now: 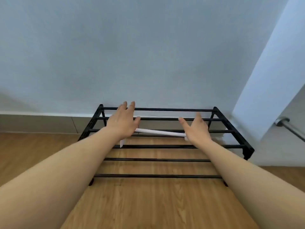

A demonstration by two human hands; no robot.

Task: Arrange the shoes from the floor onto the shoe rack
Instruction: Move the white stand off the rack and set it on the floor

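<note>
Shoe rack [165, 146] of black bars stands on the wooden floor [148, 204] against the pale wall [132, 47], its bars bare. Both arms reach out over it. The left hand [121, 123] hovers near the rack's far left corner, fingers spread, holding nothing. The right hand [197, 128] hangs over the right half, its grip likewise spread and empty. A white bar [160, 132] lies slanted between the hands, under the top bars.

Both bare forearms stretch straight out ahead, roughly parallel. The left hand [123, 121] is palm down, fingers spread and loose, gripping nothing. The right hand [197, 128] is turned half on edge, thumb splayed inward, fingers extended, also holding nothing.
</note>
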